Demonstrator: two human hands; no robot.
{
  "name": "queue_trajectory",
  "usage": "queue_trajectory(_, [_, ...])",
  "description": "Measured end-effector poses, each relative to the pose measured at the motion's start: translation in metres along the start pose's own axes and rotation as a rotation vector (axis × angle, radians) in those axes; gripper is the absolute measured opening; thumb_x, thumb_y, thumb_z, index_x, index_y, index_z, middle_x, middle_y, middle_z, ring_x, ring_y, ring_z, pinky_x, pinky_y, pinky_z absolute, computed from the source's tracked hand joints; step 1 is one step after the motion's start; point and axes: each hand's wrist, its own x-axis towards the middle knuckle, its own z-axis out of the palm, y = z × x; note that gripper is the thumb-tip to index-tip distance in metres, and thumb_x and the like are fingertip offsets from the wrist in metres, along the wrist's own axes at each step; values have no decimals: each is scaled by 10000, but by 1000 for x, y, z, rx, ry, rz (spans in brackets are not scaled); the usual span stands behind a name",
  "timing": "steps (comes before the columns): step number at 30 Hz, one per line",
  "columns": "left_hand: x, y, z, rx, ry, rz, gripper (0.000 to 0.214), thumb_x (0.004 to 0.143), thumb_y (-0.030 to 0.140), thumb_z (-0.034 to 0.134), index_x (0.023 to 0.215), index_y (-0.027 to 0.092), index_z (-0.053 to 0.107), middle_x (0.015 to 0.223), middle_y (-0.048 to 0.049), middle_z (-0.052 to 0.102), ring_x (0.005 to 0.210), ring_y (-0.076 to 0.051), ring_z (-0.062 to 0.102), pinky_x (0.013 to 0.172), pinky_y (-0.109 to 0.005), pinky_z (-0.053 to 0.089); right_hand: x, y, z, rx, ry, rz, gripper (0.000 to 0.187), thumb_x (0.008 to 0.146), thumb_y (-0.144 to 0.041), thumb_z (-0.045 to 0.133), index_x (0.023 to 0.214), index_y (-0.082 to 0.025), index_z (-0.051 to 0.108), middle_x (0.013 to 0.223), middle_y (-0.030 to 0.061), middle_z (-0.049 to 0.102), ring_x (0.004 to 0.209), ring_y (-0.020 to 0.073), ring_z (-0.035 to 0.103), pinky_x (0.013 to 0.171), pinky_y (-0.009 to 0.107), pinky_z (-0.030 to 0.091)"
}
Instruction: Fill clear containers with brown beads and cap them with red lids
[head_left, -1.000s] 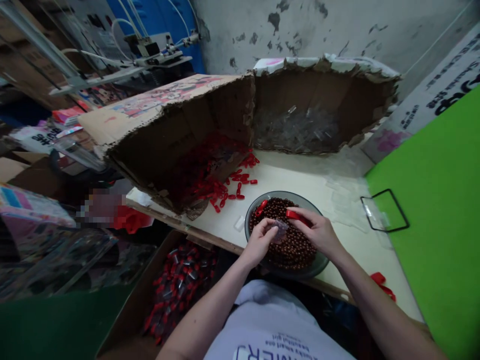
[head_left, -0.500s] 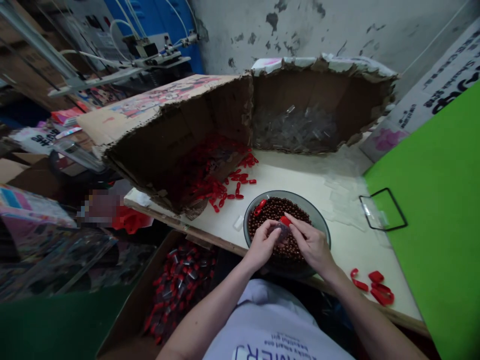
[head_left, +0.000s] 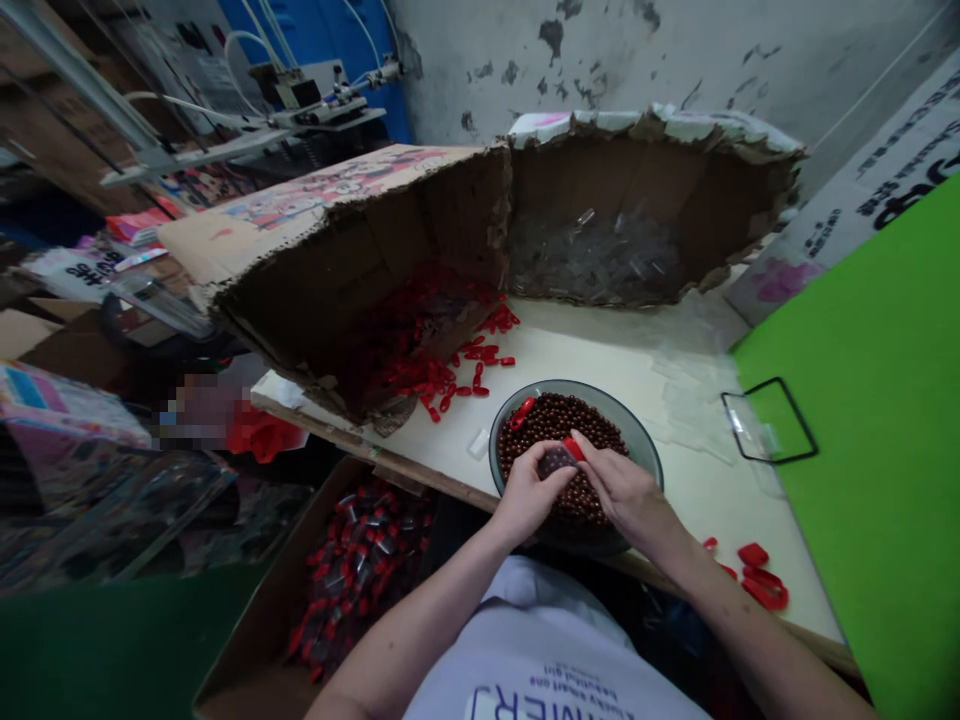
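Workshop clutter fills the far left, where a machine with white tubes (head_left: 296,95) stands before a blue panel. At the near left, below the table (head_left: 540,340), a carton (head_left: 251,610) holds a heap of red-capped clear cases (head_left: 360,570). On the table's left, a cardboard box (head_left: 337,190) opens toward the near side, spilling small red pieces (head_left: 442,380) onto the white top. One small clear piece (head_left: 478,444) lies just left of a grey bowl (head_left: 643,440) of brown beads (head_left: 577,410), with a red piece (head_left: 520,413) resting on them.

Over the bowl the two hands meet. The left hand (head_left: 529,490) pinches a clear case (head_left: 555,460); the right hand (head_left: 622,485) grips a red cap (head_left: 574,449) at the case's far right end. This looks like the fitting of cap to case, which calls for keeping both lined up and a firm press; whether the cap is seated cannot be told. The case is see-through, small and dark with what look like beads; the cap is bright, glossy red.

Farther right, a second box (head_left: 731,190) holds clear pieces (head_left: 600,255), and loose red parts (head_left: 763,588) lie at the near right, beside a green panel (head_left: 877,400).
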Motion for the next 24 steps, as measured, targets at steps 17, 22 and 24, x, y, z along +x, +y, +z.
queue_trajectory(17, [7,5,-4,-18,-48,-68,304,719,265,701,996,151,653,850,-37,647,727,-143,565,710,-264,468,5,-6,-10,55,-99,17,526,958,-192,335,1482,-239,303,1007,105,632,907,233,615,832,412,532])
queue_trajectory(22, [15,13,-10,-168,-136,-151,336,700,296,724,986,157,613,727,20,569,558,-67,458,549,-201,388,22,4,-25,312,-118,112,426,956,-328,415,1371,-269,492,1093,82,636,991,213,599,911,396,487])
queue_trajectory(24, [14,13,-9,-178,-166,-175,347,681,301,740,970,156,615,701,29,555,546,-61,446,528,-191,361,31,6,-24,472,-55,243,414,944,-407,428,1310,-266,559,1057,70,645,943,204,606,882,377,495])
